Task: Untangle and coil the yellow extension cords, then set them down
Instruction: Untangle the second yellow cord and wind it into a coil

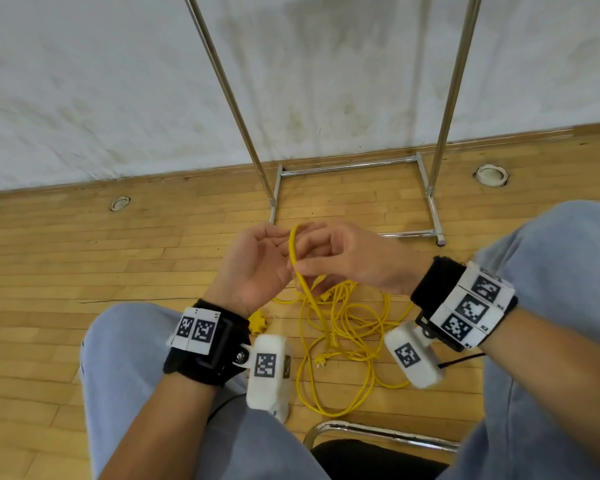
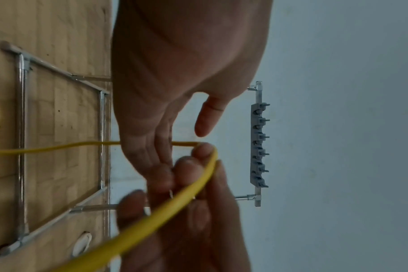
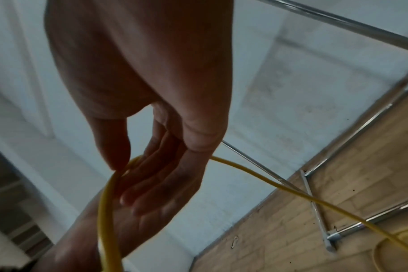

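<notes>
On the floor (image 1: 66,271) at far left a small round fitting (image 1: 120,203) lies near the baseboard. The left hand (image 1: 257,268) is raised between the knees, palm turned up and inward, its fingers (image 2: 138,156) fairly straight with the cord (image 1: 293,251) running across them; the left wrist view shows the cord passing behind those fingers, and whether they clamp it cannot be told. Touching it on the right, the right hand (image 1: 347,258) pinches the cord where its loop bends over, thumb and fingertips closed on it, which the right wrist view also shows with the thumb (image 3: 114,147) pressing the cord against the fingers. From the pinch the cord drops to a loose tangle (image 1: 343,341) on the floor between the person's legs, with a plug (image 1: 321,360) lying in the heap and a yellow socket end (image 1: 257,322) just beside the left wrist. Beyond the hands stands a metal rack (image 1: 350,166) against the wall (image 1: 118,81), and farther right a second round fitting (image 1: 490,174) is set in the floor.
</notes>
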